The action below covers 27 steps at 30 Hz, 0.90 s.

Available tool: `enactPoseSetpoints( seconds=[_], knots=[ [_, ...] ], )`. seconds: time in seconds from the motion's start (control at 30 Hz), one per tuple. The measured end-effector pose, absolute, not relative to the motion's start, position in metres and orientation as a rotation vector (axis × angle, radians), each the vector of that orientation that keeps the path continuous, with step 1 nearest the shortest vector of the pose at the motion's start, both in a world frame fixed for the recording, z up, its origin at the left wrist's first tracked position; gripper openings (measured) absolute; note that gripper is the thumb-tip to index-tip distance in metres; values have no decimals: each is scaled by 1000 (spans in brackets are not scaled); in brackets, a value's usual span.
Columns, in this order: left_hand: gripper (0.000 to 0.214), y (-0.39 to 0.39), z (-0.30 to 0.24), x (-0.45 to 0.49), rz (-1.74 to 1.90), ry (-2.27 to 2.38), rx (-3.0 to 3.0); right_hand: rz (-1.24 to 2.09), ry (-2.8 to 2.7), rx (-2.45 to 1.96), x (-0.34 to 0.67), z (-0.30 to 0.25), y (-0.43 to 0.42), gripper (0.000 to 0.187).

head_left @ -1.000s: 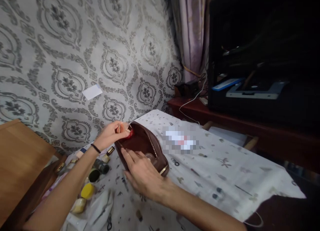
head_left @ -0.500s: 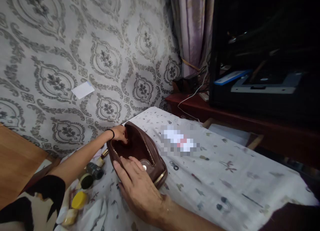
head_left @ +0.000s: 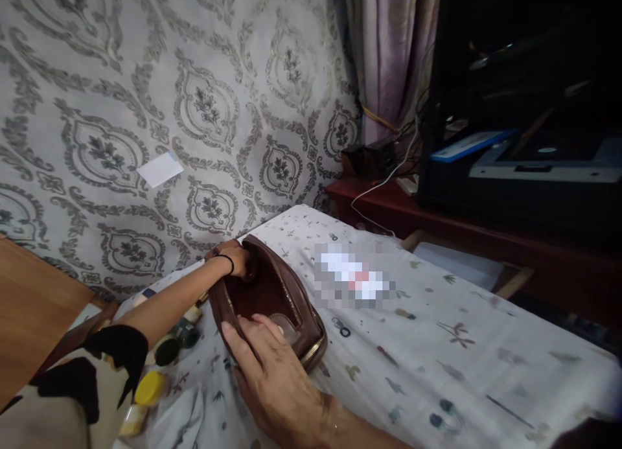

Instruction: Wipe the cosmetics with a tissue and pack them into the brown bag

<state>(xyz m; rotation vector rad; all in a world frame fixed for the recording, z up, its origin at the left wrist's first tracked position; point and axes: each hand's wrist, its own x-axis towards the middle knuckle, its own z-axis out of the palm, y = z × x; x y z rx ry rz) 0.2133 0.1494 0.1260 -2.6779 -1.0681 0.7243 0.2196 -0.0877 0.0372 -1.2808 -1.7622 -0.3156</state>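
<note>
A brown zip pouch point(head_left: 286, 293) lies open on a table covered with a white patterned cloth point(head_left: 437, 352). My left hand point(head_left: 236, 259) reaches into the pouch's far end, its fingers hidden inside. My right hand point(head_left: 272, 371) rests on the near rim of the pouch, fingers stretched flat and holding the opening apart. A small clear round thing point(head_left: 283, 321) shows inside by my right fingertips.
Several small cosmetic jars and bottles point(head_left: 168, 352) lie left of the pouch, with a yellow-lidded one point(head_left: 148, 389) nearest. A wooden surface point(head_left: 34, 306) stands at left. A dark cabinet point(head_left: 525, 112) on a red-brown shelf sits right, with a white cable point(head_left: 383, 183).
My left hand, which held a small red item at the pouch's mouth, has gone down inside the pouch. My right hand has stayed on the near rim.
</note>
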Motion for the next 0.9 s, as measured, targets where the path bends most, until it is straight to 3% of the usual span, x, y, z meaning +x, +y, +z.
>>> enactPoseSetpoints(
  seconds=[0.37, 0.6, 0.9],
  knots=[
    [59, 152, 128, 216, 1009, -1161, -2672, -343, -1766, -1297, 221, 38, -88, 59],
    [85, 149, 129, 215, 1042, -1109, -2680, -327, -1774, -1284, 221, 37, -87, 58],
    [81, 148, 118, 207, 996, -1002, -2798, -334, -1780, -1273, 220, 37, -87, 58]
  ],
)
